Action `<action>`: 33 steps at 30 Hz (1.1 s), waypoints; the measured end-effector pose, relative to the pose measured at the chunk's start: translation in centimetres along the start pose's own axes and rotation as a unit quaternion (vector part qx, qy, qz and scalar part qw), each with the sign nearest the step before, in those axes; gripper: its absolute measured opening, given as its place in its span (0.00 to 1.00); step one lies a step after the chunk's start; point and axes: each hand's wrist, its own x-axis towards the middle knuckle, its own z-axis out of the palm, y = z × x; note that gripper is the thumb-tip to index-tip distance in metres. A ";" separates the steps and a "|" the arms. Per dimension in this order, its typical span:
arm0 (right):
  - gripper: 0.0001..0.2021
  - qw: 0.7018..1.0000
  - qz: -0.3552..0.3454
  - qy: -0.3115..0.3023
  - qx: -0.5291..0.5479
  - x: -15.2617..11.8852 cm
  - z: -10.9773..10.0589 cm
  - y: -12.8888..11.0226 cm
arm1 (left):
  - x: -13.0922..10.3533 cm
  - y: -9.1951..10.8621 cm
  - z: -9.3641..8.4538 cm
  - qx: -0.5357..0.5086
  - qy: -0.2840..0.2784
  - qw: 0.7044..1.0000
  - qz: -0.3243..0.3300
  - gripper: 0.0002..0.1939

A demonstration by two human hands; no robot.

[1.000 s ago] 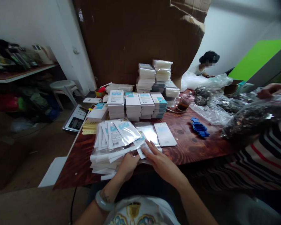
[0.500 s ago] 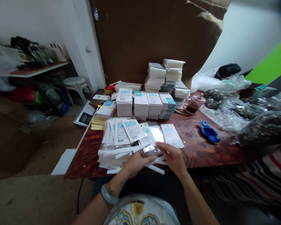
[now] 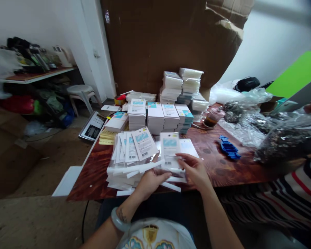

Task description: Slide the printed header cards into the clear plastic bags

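Note:
My right hand pinches the lower right edge of a bagged card with a blue picture, which stands tilted up. My left hand is closed at the lower left of that card, on the clear plastic bags; its fingertips are partly hidden. Left of it, several bagged cards lie fanned over a pile of clear bags with white strips. A white card lies behind my right hand. Neat stacks of printed cards stand behind.
Taller bagged stacks stand at the back. A cup of dark liquid and a blue plastic part are on the right. Filled plastic bags and a person's striped clothing are beyond. A scale sits left.
The bagged card between my hands has come up from lying low to a raised, tilted position. My right hand has shifted slightly right and down. A person's hand now shows at the right edge.

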 end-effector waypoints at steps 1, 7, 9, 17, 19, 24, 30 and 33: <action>0.20 0.999 -0.003 0.047 -0.004 0.2 -0.3 0.0 | 0.0 -0.1 -0.1 -0.007 -0.002 1.000 -0.018 0.18; 0.17 0.922 -0.212 0.325 0.009 1.7 0.9 -0.6 | 0.3 -0.2 -0.1 -0.003 0.040 0.999 -0.025 0.15; 0.18 0.950 -0.227 0.204 -0.067 2.4 2.7 -0.5 | 0.2 -0.1 0.1 -0.001 0.045 0.999 -0.016 0.14; 0.13 0.898 -0.254 -0.122 -0.338 4.1 6.7 -0.2 | -0.2 0.3 0.1 0.049 0.066 0.996 0.032 0.09; 0.16 0.885 -0.261 -0.083 -0.377 4.2 4.5 0.2 | -0.2 0.1 0.0 0.027 0.061 0.998 0.011 0.09; 0.26 0.871 -0.174 0.111 -0.446 4.3 -3.7 2.9 | 0.1 -0.3 -0.2 -0.050 0.014 0.997 -0.062 0.13; 0.28 0.849 -0.129 0.194 -0.474 3.3 -4.8 5.5 | 0.3 -0.2 -0.2 -0.106 0.025 0.992 -0.069 0.18; 0.26 0.846 -0.137 0.229 -0.462 2.9 -3.6 5.5 | 0.1 0.0 0.0 -0.112 0.043 0.990 -0.070 0.15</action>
